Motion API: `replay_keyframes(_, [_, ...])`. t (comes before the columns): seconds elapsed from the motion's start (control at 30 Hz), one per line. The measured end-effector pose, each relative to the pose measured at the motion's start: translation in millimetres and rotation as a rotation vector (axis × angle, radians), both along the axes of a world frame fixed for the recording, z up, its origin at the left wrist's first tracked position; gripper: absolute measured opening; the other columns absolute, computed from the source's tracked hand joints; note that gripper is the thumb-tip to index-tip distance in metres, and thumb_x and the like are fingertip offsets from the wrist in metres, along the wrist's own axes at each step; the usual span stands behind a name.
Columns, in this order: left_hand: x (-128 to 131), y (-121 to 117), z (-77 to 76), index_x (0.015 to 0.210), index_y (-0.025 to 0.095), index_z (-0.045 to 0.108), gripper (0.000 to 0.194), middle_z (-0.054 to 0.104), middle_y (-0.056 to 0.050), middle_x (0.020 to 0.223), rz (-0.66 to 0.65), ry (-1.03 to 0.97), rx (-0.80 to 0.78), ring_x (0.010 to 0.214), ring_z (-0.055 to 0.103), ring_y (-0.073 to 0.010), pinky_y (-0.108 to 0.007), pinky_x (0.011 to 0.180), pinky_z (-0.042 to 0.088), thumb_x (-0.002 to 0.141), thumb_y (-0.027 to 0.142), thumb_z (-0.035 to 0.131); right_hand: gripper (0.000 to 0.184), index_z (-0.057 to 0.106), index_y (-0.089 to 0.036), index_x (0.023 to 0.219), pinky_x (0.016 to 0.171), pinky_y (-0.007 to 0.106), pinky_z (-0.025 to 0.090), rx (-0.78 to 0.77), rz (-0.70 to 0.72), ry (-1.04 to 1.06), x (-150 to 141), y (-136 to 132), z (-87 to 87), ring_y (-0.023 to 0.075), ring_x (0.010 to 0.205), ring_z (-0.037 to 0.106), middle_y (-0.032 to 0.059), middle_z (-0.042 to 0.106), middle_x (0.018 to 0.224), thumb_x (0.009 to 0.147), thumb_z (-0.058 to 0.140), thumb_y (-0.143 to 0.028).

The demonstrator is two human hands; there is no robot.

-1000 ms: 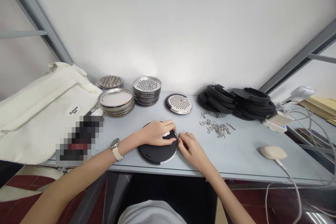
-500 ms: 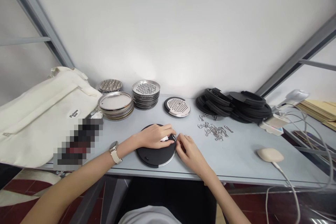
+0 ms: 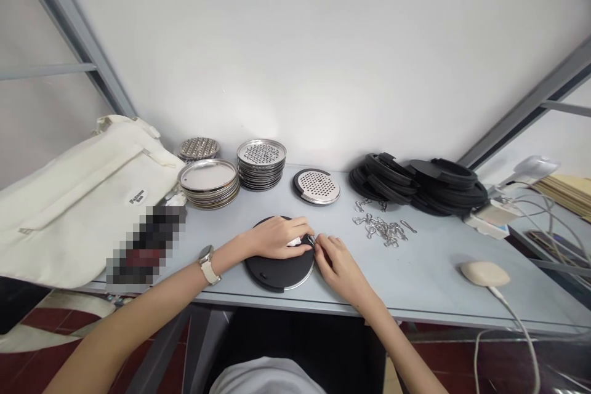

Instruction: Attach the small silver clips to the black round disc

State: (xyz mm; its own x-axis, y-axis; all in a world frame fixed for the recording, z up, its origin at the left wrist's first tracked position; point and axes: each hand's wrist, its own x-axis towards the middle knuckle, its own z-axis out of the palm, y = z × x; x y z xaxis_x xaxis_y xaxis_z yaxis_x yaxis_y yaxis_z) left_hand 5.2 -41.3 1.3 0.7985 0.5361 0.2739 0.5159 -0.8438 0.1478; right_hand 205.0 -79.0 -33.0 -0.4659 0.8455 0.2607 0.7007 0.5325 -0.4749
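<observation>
A round black disc (image 3: 281,272) with a bright metal rim lies flat near the table's front edge. Over its upper half rests my left hand (image 3: 279,239), with a crumpled white piece (image 3: 294,242), maybe tissue, showing between thumb and fingers. Its fingertips press at the disc's right edge, beside a small wire clip (image 3: 311,240). From the right, my right hand (image 3: 333,258) pinches at that clip with thumb and forefinger, touching the rim. Exactly how the clip sits on the disc is hidden by the fingers.
Behind the hands stand stacked metal plates (image 3: 207,177) and grater discs (image 3: 261,154), plus one grater disc in a black rim (image 3: 318,186). Black rings (image 3: 385,178) pile up at the right, near loose wire clips (image 3: 385,231). A cream bag (image 3: 92,197) lies left, a corded cream device (image 3: 484,273) right.
The whole view has shifted slightly, so everything sits a little further right. Both hands keep nearly the same pose at the disc's edge, with small finger movements at the clip.
</observation>
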Motion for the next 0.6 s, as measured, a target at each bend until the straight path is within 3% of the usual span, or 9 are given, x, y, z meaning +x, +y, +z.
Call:
replay_keyframes(0.37, [0.2, 1.9, -3.0, 0.107, 0.019, 0.055, 0.03, 0.059, -0.002, 0.093, 0.029, -0.024, 0.012, 0.071, 0.058, -0.0131, -0.025, 0.061, 0.04, 0.088, 0.04, 0.048, 0.025, 0.04, -0.021, 0.076, 0.072, 0.032, 0.036, -0.055, 0.02, 0.019, 2.4, 1.6, 1.2, 0.0178, 0.073, 0.044, 0.0017, 0.05, 0.073, 0.096, 0.026, -0.025])
replay_keyframes(0.6, [0.1, 2.0, -3.1, 0.109, 0.018, 0.054, 0.027, 0.059, -0.003, 0.096, -0.001, -0.061, -0.066, 0.074, 0.058, -0.0125, -0.023, 0.063, 0.039, 0.089, 0.035, 0.047, 0.026, 0.04, -0.021, 0.075, 0.071, 0.031, 0.034, -0.055, 0.026, 0.021, 2.2, 2.0, 0.4, 0.0173, 0.072, 0.043, 0.001, 0.05, 0.071, 0.096, 0.027, -0.024])
